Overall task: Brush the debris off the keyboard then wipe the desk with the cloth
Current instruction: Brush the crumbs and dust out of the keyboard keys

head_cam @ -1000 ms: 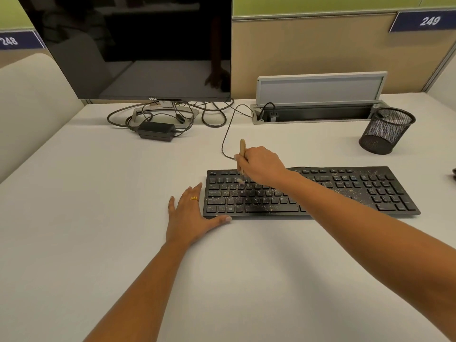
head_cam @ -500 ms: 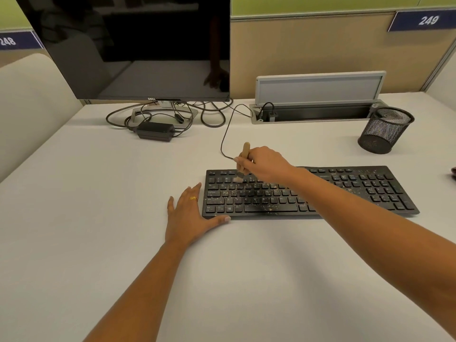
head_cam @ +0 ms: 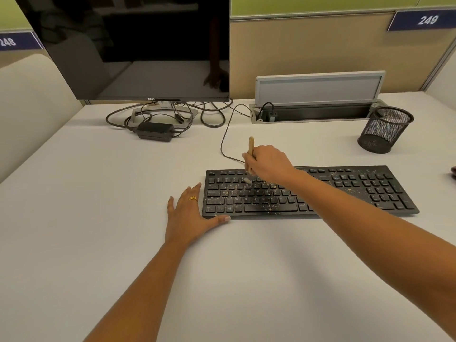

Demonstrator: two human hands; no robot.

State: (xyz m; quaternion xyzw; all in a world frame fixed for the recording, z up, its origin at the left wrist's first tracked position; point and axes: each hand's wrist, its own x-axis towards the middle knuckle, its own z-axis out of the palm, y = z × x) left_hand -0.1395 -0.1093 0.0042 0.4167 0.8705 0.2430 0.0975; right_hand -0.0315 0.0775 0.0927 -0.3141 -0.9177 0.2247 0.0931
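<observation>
A black keyboard [head_cam: 370, 188] speckled with tan debris lies on the white desk [head_cam: 98, 193]. My right hand [head_cam: 269, 164] grips a small wooden-handled brush [head_cam: 250, 149], held nearly upright, its pale bristles touching the number-row keys in the keyboard's left half. My left hand [head_cam: 190, 215] lies flat on the desk against the keyboard's left end, thumb along its front edge. No cloth is in view.
A dark monitor [head_cam: 138, 48] stands at the back left with cables and a black power adapter [head_cam: 155, 131] below it. An open cable tray [head_cam: 315, 112] sits behind the keyboard, its cord looping to it. A black mesh cup [head_cam: 385, 130] stands at the right.
My right hand has moved the brush back and forth a little over the upper-left keys. The left hand has stayed in place.
</observation>
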